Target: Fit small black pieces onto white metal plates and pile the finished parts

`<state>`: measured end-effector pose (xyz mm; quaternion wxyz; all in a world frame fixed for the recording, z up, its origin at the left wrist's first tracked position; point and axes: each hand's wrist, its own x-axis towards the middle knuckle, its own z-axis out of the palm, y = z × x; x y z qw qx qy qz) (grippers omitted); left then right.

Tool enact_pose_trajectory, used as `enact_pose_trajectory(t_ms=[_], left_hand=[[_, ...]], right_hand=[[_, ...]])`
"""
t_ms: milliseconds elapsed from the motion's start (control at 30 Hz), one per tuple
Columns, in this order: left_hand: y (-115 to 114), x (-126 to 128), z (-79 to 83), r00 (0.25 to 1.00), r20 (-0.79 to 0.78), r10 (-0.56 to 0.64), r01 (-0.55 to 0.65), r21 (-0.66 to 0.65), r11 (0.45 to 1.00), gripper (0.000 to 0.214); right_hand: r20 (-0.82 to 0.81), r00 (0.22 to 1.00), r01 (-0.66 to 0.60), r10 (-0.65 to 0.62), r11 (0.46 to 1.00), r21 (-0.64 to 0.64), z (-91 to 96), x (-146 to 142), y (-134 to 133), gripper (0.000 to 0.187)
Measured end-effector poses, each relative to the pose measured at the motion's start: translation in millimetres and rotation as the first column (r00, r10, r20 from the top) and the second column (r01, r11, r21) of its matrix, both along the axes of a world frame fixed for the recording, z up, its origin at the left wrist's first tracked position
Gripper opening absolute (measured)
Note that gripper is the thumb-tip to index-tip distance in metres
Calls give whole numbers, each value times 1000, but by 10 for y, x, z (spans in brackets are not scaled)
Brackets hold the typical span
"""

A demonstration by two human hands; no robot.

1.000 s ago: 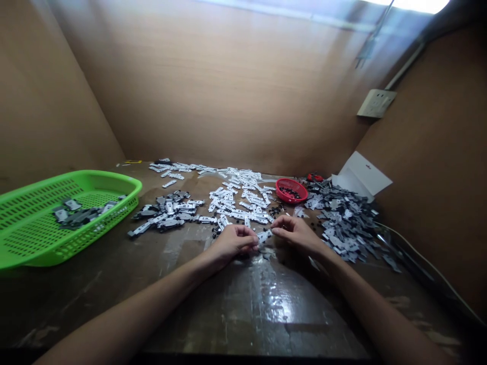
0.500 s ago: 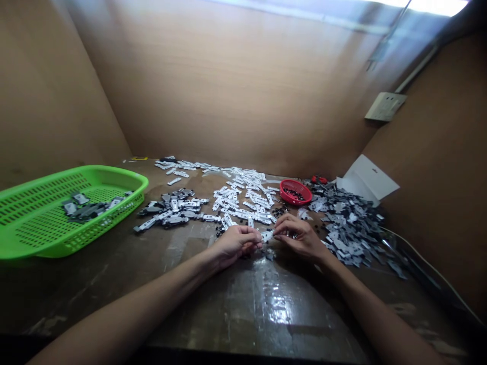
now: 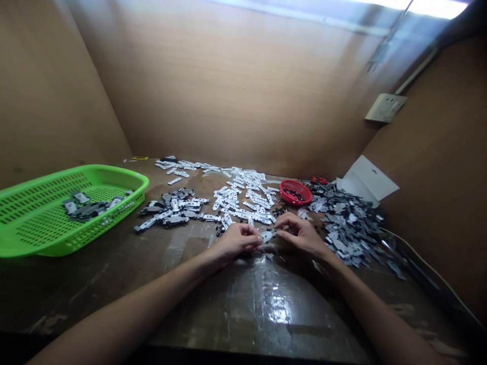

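Note:
Over the middle of the table, a small pale grey toy race car piece [image 3: 267,236] is held level between my two hands. My left hand [image 3: 240,239] pinches its left end between thumb and fingers. At its right end, the closed fingertips of my right hand [image 3: 296,232] grip it, and they partly hide that end. Just beyond my hands lie many flat white toy car bodies [image 3: 228,203], with loose small black wheels [image 3: 280,210] beside them. A small grey scrap [image 3: 270,256] lies on the table below the held piece.
A green plastic basket [image 3: 129,177] with several grey and white car pieces stands at left. Left of centre is a heap of toy cars [image 3: 175,205]. A red basket [image 3: 283,192] holds small black parts. Grey car pieces [image 3: 350,223] pile up at right, before a white card [image 3: 367,177].
The held piece has shifted very slightly, and my right fingers have changed their position a little at its right end. Everything else lies as before.

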<state>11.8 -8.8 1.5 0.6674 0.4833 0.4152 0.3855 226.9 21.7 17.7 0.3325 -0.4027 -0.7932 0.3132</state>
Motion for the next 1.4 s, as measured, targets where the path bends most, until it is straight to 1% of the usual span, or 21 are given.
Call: enact_pose_trajectory(t_ms=[67,100,167,267,333,400,433,500,633,733,767,833,867,900,933,967,1033,1133,1200,1300,1400], left_hand=[[4,-2,-21,1000,-2,-15,15,10,1000,24],[8,-4,-35,1000,-1,-27,27,16,1000,23],[14,-8,-61,999,1,-47,47,28,998,23],[19,-6,-81,998,-6,-57,57,35,998,25],[22,-1,-78,998,-9,-62,63,22,998,26],[27,2,-70,999,9,-51,51,-16,999,28],[30,2,-66,999,20,-35,36,-43,998,30],[36,-4,-57,1000,23,-6,8,-96,995,31],[39,-19,-42,998,-45,-38,32,-134,990,32],[40,-18,-36,995,-88,-38,26,-138,990,33],[43,-16,-36,995,-98,-32,18,-143,990,33],[49,-14,-38,994,-111,-21,4,-151,989,34],[52,-13,-39,993,-119,-18,-1,-152,988,35],[54,-13,-38,992,-127,-18,-1,-153,988,35],[54,-13,-36,991,-134,-23,2,-154,988,36],[53,-13,-32,990,-138,-30,8,-155,988,35],[48,-10,-20,989,-137,-53,31,-158,987,35],[34,-1,-1,987,-141,-77,53,-162,985,35],[26,6,2,985,-152,-79,54,-162,985,36],[22,9,-9,983,-162,-83,56,-163,985,36],[23,6,-21,981,-167,-94,66,-164,984,33]], right_hand=[[-19,997,73,-75,995,-65,-19,22,32,21],[-23,996,87,-91,989,-115,-32,29,42,24],[-34,996,71,-82,968,-241,-64,33,45,30],[-69,997,4,-38,900,-436,-105,19,20,35],[-102,994,-27,-32,847,-531,-118,8,3,37],[-142,989,-49,-44,806,-590,-122,2,-4,38],[-163,985,-54,-57,794,-606,-122,1,-4,38],[-202,976,-61,-83,786,-615,-128,-4,-1,38],[-210,974,-49,-85,824,-564,-159,-13,9,37],[-120,990,8,-72,885,-466,-158,43,64,34],[-78,993,51,-90,914,-403,-147,86,96,32],[9,983,180,-182,957,-228,-113,202,174,28],[51,968,250,-246,960,-125,-96,265,212,25],[89,949,307,-304,951,-28,-82,325,245,22],[126,931,338,-343,939,56,-73,374,269,20],[160,921,339,-355,933,121,-72,408,284,18],[222,921,279,-319,940,196,-88,424,286,16],[296,927,161,-232,956,246,-144,343,244,15],[340,915,122,-215,954,275,-180,274,215,14],[370,903,111,-218,951,290,-199,229,207,11],[282,938,132,-200,961,244,-176,267,240,13]])
